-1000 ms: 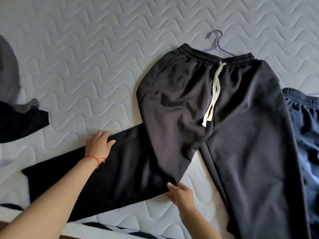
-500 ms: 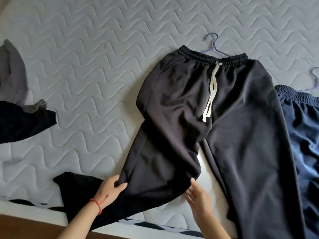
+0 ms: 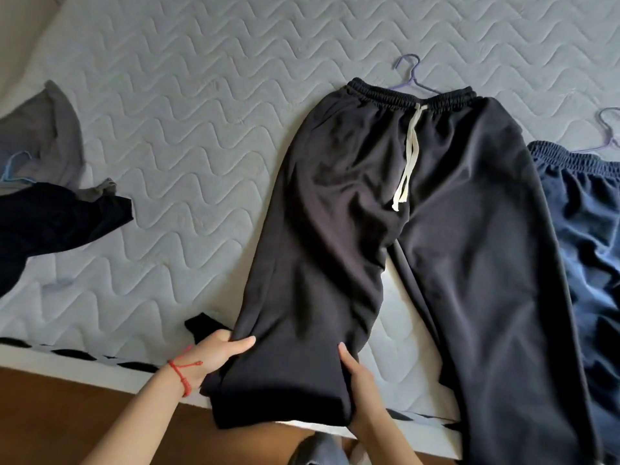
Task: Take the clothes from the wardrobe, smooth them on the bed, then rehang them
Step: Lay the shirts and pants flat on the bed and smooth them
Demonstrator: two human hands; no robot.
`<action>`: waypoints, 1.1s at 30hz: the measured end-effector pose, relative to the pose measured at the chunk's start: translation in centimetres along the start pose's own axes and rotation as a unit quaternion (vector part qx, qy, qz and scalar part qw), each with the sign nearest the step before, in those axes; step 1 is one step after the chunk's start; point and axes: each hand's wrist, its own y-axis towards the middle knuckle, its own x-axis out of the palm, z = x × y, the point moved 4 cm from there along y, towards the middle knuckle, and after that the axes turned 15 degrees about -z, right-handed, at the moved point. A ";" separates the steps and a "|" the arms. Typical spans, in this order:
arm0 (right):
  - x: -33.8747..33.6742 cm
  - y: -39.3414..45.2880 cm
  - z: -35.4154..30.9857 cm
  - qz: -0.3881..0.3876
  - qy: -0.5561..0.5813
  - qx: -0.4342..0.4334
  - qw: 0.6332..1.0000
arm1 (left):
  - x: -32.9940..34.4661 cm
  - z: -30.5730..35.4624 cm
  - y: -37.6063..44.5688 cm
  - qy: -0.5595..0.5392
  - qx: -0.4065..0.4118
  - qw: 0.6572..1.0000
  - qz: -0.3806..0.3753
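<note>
Quilted mattress carries black sweatpants; left hand grips one leg at near edge; right hand apparently pinches its other side, fingers partly hidden.

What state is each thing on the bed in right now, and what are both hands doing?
Black trousers: spread flat, wrinkled.
Left hand: grips one leg's outer edge.
Right hand: grips its inner edge.
Drawstring: loose.
Blue trousers: crumpled.
Purple hanger: under waistband.

Brown wooden floor beside the mattress edge.
</note>
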 end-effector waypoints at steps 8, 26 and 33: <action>-2.0 -7.2 2.3 -0.134 -0.067 0.004 0.989 | 5.5 -4.5 -5.7 -0.254 0.090 0.961 -0.061; -9.3 -11.2 5.6 0.192 -0.294 -0.014 0.936 | 7.3 -12.5 -6.9 0.008 -0.007 0.976 0.218; -15.4 -14.3 -0.8 0.279 -0.253 -0.091 0.922 | 17.4 -5.9 -2.6 0.136 0.082 0.980 0.117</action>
